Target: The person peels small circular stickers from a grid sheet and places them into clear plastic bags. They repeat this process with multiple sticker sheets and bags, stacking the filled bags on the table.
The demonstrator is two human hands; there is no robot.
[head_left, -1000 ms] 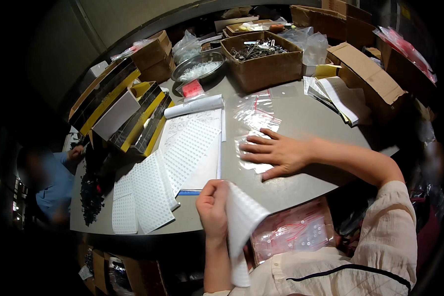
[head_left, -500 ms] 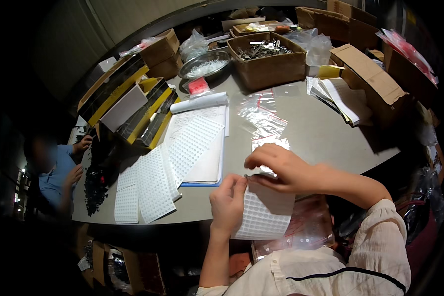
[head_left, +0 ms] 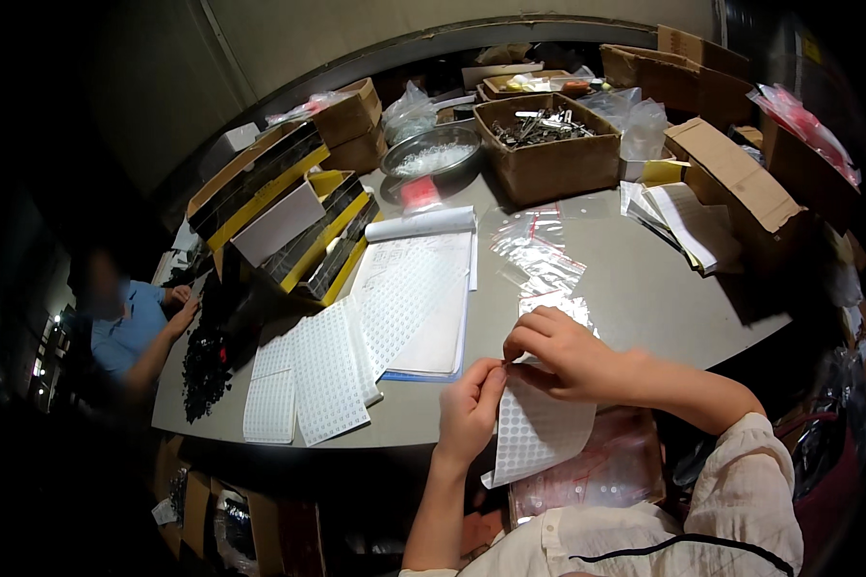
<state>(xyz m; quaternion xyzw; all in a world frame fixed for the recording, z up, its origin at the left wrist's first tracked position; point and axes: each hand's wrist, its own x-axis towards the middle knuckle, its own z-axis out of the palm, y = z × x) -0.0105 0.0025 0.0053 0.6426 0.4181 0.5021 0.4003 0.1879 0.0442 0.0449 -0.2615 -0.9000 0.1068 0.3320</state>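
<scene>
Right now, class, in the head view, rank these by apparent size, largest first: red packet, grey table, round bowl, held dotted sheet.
1. Grey table
2. Held dotted sheet
3. Round bowl
4. Red packet
Apparent size only: the held dotted sheet is nearer the camera than the round bowl.

Toward the back of the bench [head_left: 664, 322] stands a brown carton [head_left: 548, 175] of metal parts [head_left: 546, 128], with a metal bowl [head_left: 455, 177] of clear bits [head_left: 433, 158] to its left and a small red packet [head_left: 420, 194] just in front of the bowl. Black-and-yellow boxes [head_left: 260, 199] lean nearby, beside a notepad [head_left: 419, 356] with its top pages rolled back. Black pieces [head_left: 205, 370] lie heaped at the left, near a co-worker [head_left: 130, 335] in blue. Loose papers [head_left: 685, 223] lie at the right, beside a long box [head_left: 741, 173].
</scene>
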